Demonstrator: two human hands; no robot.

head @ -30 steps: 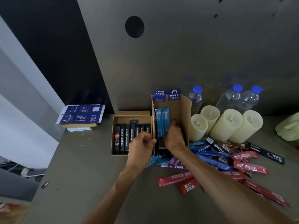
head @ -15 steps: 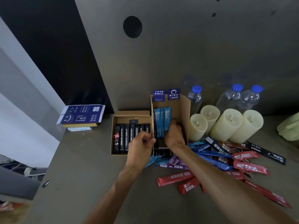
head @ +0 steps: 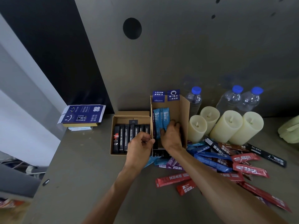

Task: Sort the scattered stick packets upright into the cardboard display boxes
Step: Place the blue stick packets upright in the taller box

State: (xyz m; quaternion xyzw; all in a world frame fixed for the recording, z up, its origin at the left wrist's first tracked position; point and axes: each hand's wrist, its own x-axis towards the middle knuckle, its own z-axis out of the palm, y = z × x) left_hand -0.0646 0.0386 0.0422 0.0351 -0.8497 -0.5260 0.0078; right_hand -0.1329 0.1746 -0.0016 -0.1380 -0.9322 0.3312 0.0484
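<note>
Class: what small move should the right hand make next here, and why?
Probably let go and draw the right hand out of the tall cardboard display box: the light blue stick packets already stand upright against its left wall, the left hand grips its edge, and scattered red stick packets wait nearby.

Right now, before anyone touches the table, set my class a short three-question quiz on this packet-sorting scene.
1. True or false: the black packets are in the low box.
2. How many candles stand to the right of the tall box? A two, B four, C six.
3. Fill in: the right hand holds ___ packets inside the tall box.
Key: 1 true; 2 B; 3 blue.
</note>
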